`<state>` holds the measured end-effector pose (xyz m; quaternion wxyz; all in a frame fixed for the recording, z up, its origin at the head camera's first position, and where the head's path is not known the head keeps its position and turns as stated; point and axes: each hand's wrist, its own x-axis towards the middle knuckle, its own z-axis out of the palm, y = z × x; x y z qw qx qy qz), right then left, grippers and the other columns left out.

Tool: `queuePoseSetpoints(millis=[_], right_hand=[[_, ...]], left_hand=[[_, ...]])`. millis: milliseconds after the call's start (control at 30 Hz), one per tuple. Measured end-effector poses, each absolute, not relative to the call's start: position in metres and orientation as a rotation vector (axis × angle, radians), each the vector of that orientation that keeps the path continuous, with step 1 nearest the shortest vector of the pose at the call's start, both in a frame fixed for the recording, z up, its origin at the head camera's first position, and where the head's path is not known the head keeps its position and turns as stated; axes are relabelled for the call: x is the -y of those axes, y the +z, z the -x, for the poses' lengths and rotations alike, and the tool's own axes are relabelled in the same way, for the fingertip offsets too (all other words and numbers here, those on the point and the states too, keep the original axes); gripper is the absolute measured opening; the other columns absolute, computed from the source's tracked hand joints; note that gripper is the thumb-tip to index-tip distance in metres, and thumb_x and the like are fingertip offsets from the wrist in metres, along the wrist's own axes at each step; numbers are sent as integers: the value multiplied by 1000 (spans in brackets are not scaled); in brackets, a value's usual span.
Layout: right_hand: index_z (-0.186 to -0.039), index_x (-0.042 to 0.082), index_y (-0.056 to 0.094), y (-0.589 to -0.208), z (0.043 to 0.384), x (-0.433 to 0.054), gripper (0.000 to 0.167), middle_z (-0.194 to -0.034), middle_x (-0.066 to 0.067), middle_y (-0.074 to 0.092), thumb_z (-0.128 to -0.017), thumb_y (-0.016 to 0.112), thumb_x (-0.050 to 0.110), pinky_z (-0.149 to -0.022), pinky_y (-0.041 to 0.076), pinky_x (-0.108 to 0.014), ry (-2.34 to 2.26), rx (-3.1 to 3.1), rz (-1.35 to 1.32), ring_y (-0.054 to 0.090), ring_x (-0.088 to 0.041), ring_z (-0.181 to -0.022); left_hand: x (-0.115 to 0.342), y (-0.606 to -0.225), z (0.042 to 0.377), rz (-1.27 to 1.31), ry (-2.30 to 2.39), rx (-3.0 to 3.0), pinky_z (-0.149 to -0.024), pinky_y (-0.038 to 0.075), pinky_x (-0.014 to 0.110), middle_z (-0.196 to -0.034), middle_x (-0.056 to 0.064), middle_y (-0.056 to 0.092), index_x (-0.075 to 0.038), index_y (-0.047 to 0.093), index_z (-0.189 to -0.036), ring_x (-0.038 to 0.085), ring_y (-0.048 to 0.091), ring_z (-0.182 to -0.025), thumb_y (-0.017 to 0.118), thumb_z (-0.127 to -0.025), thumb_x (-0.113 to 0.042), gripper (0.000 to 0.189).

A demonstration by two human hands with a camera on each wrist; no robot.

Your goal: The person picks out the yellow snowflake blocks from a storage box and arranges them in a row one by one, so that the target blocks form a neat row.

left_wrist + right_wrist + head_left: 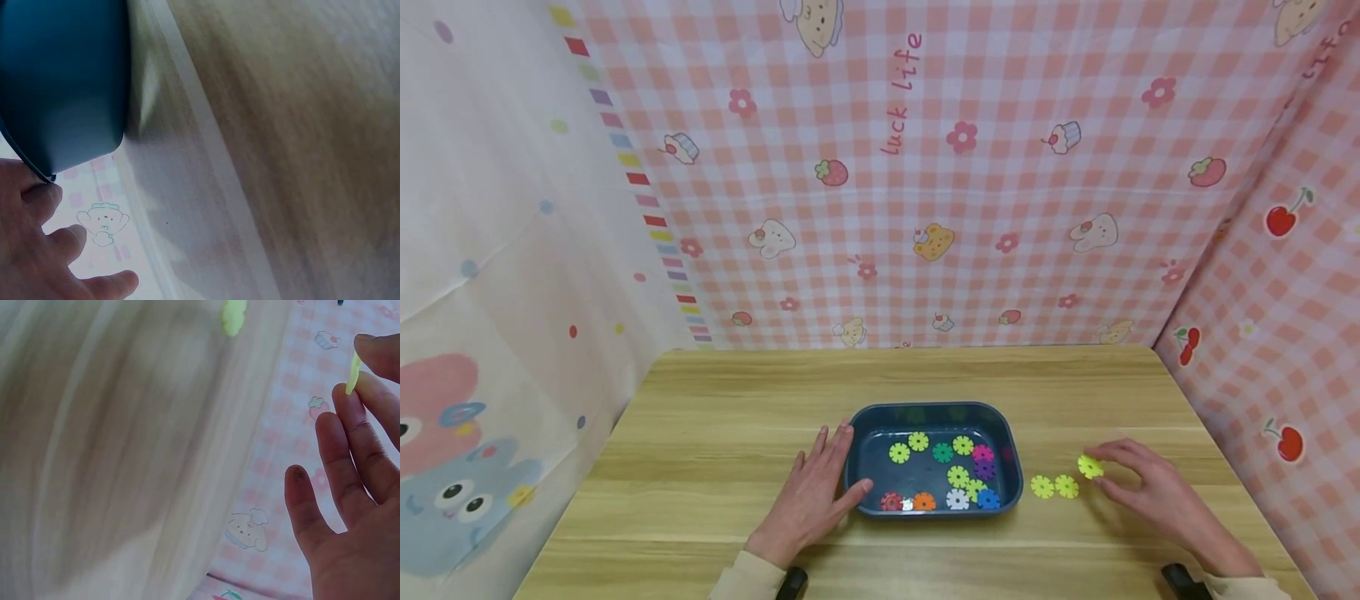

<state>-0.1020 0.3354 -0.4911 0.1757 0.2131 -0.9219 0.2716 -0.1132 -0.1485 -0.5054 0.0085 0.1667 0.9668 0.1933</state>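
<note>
The right hand (1157, 492) has a yellow disc (1090, 467) in a snug thumb-and-finger grip toward the table's (700, 450) right edge; I'd keep that pinch light. Left hand (812, 496) rests straight-fingered on the tray's (922, 473) left rim, handy for steadying. Can't make out the pale bit (907, 504) inside.

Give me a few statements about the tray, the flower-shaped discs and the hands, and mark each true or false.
1. The right hand pinches a yellow disc. True.
2. The left hand grips a disc. False: it touches the tray.
3. A white disc lies in the tray. True.
4. The two discs on the table are blue. False: both are yellow.
5. An orange disc lies in the tray. True.
</note>
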Motion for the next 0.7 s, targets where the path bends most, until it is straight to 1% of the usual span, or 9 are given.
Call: queuePoseSetpoints(millis=[133,200,333,500,600,700], right_hand=[[-107,10,78,-498,104,-341,43,-105,-1,73,-68,92,-2,-87,37,-1,735,2574,-635,66,-9,-99],[-107,11,79,-500,105,-343,44,-104,-1,74,-66,92,-2,-87,37,-1,729,2566,-639,67,-9,-98],[-106,12,79,-504,106,-346,43,-103,-1,74,-67,93,-1,-86,37,-1,736,2580,-639,66,-9,-98],[-106,13,79,-506,105,-348,39,-104,1,74,-71,92,3,-85,37,-1,747,2642,-609,66,-8,-99],[-107,14,79,-507,105,-349,36,-106,2,74,-75,91,7,-84,45,-7,754,2706,-576,67,-9,-99],[-109,15,79,-507,105,-349,32,-108,2,74,-79,90,10,-82,54,-21,768,2777,-545,67,-10,-100]], left_hand=[[148,-505,113,-525,602,-3026,-118,25,69,-171,10,23,-7,25,-165,37,17,-157,51,-104,-58,84],[148,-504,113,-525,606,-3026,-118,25,69,-171,10,23,-7,25,-165,37,17,-157,51,-104,-58,84],[148,-504,113,-520,613,-3021,-118,25,69,-171,11,24,-7,25,-165,37,17,-157,52,-103,-57,84],[148,-504,113,-521,609,-3020,-118,25,68,-171,11,24,-7,25,-165,37,17,-157,52,-103,-57,84],[148,-505,113,-529,611,-3028,-118,26,69,-171,10,24,-7,26,-165,38,18,-157,52,-103,-57,84],[148,-505,113,-541,615,-3037,-117,27,70,-171,10,25,-7,27,-164,38,19,-157,53,-103,-57,83]])
